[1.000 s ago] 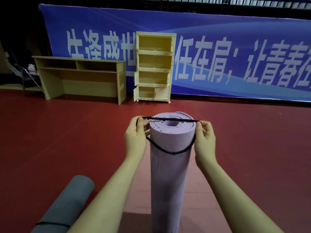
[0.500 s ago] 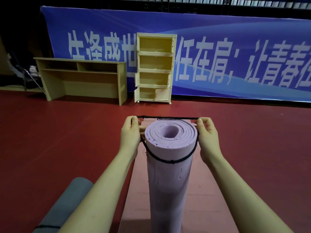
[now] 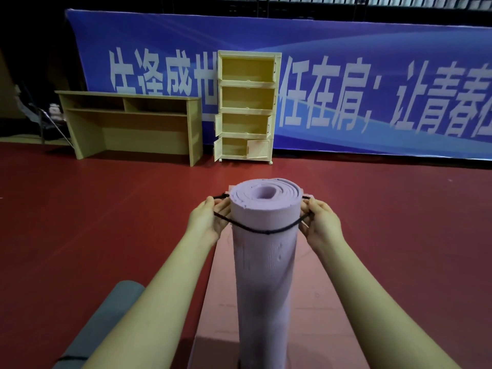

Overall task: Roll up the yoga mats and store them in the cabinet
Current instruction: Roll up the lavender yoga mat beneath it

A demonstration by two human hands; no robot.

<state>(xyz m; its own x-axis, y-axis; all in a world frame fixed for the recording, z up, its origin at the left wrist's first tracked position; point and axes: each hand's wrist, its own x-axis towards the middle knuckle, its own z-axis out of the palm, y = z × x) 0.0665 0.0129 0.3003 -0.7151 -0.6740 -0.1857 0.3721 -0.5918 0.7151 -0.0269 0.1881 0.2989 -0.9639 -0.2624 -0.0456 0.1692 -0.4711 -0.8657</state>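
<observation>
Head view: left hand [image 3: 206, 222] and right hand [image 3: 320, 225] pinch a black elastic loop [image 3: 266, 231], stretched around the upright purple yoga mat roll [image 3: 263, 262] near its top, apparently binding it.

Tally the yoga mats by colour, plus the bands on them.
Purple rolled mat: 1
Grey rolled mat: 1
Pink mat lying flat: 1
Black bands: 2, one stretched round the purple roll, one on the grey
Total: 3 mats, 2 bands
</observation>
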